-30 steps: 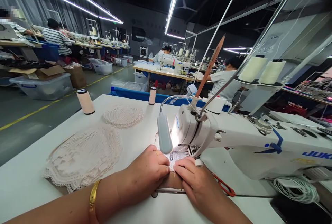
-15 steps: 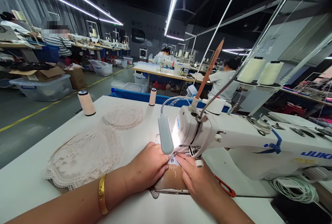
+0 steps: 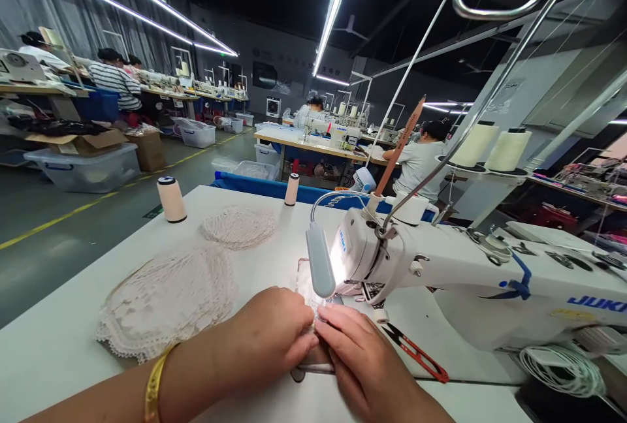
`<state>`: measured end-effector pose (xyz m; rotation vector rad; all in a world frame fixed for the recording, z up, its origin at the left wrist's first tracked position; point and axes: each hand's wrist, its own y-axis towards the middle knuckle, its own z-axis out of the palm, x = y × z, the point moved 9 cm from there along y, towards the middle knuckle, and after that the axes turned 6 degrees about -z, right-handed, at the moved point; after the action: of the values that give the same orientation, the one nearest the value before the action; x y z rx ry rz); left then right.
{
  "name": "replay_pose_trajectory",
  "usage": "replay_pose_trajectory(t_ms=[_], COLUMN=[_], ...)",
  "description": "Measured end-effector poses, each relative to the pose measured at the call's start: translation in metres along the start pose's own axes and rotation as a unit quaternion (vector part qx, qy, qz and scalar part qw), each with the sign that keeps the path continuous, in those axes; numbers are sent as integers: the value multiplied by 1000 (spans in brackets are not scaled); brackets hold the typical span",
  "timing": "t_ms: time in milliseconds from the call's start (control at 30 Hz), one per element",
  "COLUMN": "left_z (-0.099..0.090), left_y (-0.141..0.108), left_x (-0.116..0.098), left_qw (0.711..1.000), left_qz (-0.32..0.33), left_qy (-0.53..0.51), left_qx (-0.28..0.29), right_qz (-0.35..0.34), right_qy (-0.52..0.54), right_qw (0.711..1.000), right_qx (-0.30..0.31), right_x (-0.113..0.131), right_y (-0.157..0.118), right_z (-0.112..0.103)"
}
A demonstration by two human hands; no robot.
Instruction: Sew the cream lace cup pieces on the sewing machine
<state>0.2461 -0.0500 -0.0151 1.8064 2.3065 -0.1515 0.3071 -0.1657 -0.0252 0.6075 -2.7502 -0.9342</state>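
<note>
A pale lace fabric piece (image 3: pixel 304 274) lies at the needle area of the white sewing machine (image 3: pixel 353 247), under its lit lamp (image 3: pixel 321 263). My left hand (image 3: pixel 274 328), below a gold bangle (image 3: pixel 155 384), is closed with its fingertips pinching the near edge of the lace. Close beside it, my right hand (image 3: pixel 360 354) has its fingers together and bent onto the same edge. The fingertips of both hands almost meet. Needle and presser foot are mostly hidden. Red-handled thread snips (image 3: pixel 424 358) lie to the right of my right hand.
Two stacks of pale lace pieces, a large one (image 3: pixel 166 299) and a smaller one (image 3: pixel 238 226), lie on the white table (image 3: pixel 53 358). Beyond them stand two peach thread cones (image 3: pixel 171 200) (image 3: pixel 292 190). A brown pencil (image 3: pixel 402 142) sticks up from the machine. Co-workers sit at machines farther back.
Both hands have drawn back toward me from the needle, and the right has moved left, closer to the left. More lace shows behind the lamp, and the snips are more exposed.
</note>
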Motion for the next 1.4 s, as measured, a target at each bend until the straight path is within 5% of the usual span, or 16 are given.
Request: replay_pose_trajectory(t_ms=[167,400,533,600,733,833,1400], left_z=[-16,1,5,3,-9,-16,-11], left_y=[0,11,11,8,-6,-15,-28], left_x=[30,48,36,25,-2,-17,-21], left_qw=[997,994,994,990,965,940,914], left_qz=[-54,-83,-33,13,107,156,164], left_qy=[-21,-47,-46,-57,-108,-132,-99], left_qx=[-49,-61,-99,-125,-212,-274,-359], right_qz=[-72,-97,-88,-49,106,210,182], right_qy=[50,97,155,180,139,82,93], right_qw=[996,990,980,980,984,973,975], right_qx=[11,42,89,65,-43,-53,-84], right_x=[16,27,34,30,-1,-21,-19], right_y=[-3,-9,-9,-9,-12,-19,-16], right_z=[16,17,17,10,-10,-11,-6])
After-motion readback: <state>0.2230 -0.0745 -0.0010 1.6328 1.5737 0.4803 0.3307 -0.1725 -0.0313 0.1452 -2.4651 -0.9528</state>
